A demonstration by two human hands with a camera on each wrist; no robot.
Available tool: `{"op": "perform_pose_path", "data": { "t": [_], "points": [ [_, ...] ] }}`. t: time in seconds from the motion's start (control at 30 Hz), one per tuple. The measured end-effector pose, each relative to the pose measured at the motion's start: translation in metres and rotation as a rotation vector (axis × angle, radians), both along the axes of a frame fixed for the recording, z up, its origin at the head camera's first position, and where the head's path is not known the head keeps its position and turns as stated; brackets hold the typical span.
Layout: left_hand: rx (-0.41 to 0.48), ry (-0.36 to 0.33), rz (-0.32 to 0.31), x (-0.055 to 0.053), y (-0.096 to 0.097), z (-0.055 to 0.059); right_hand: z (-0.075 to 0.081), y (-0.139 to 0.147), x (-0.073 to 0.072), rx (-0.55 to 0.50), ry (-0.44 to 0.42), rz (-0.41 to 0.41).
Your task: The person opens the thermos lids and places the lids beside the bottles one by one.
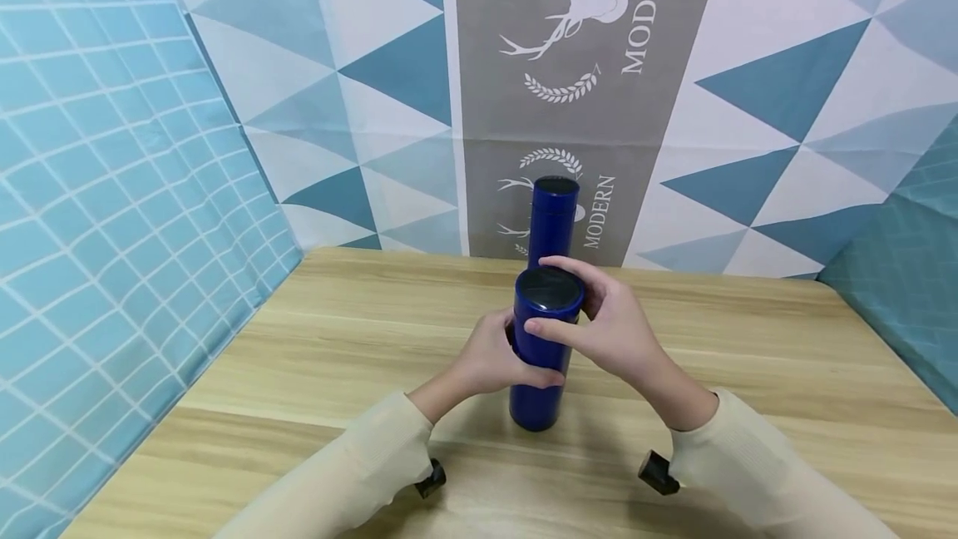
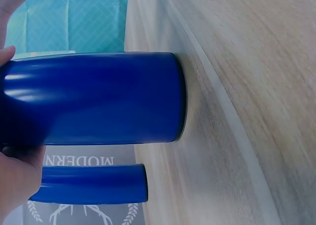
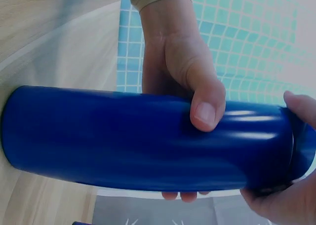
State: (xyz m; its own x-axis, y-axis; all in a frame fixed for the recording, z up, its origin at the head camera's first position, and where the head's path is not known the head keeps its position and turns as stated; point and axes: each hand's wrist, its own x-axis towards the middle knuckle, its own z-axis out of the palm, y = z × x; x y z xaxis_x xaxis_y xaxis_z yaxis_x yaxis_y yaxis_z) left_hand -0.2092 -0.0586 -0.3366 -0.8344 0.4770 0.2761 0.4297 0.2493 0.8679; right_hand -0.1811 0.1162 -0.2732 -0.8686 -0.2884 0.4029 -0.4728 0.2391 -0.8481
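A blue thermos flask [image 1: 535, 404] with a dark, glossy top stands upright on the wooden table. Round its body, my left hand [image 1: 490, 356] grips it; in the right wrist view the thumb lies across the near side and fingertips show at the opposite edge. My right hand [image 1: 621, 327] holds the lid [image 1: 550, 289] at the top, thumb on the near side and fingers round the far side. Behind it stands another blue flask [image 1: 551, 223], which neither hand holds; its lower part is hidden in the head view.
The wooden table [image 1: 359, 331] reaches back to a grey and patterned cloth [image 1: 516, 98] with deer prints. A blue tiled-pattern cloth [image 1: 90, 148] hangs along the left side, and a teal one [image 1: 898, 273] on the right. Small black devices sit under both wrists.
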Motion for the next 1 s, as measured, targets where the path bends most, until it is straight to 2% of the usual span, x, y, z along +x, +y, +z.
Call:
{"op": "perform_pose_path", "data": {
  "t": [0.4, 0.73, 1.0],
  "points": [
    [-0.020, -0.025, 0.007, -0.002, -0.001, -0.002, 0.001, 0.006, -0.006, 0.075, 0.017, 0.040],
    [-0.027, -0.041, 0.004, -0.005, -0.005, 0.000, 0.004, 0.011, -0.018, 0.062, 0.030, 0.203],
    [-0.016, -0.049, -0.007, -0.003, -0.004, 0.002, 0.006, 0.015, -0.022, 0.085, 0.033, 0.277]
  ]
}}
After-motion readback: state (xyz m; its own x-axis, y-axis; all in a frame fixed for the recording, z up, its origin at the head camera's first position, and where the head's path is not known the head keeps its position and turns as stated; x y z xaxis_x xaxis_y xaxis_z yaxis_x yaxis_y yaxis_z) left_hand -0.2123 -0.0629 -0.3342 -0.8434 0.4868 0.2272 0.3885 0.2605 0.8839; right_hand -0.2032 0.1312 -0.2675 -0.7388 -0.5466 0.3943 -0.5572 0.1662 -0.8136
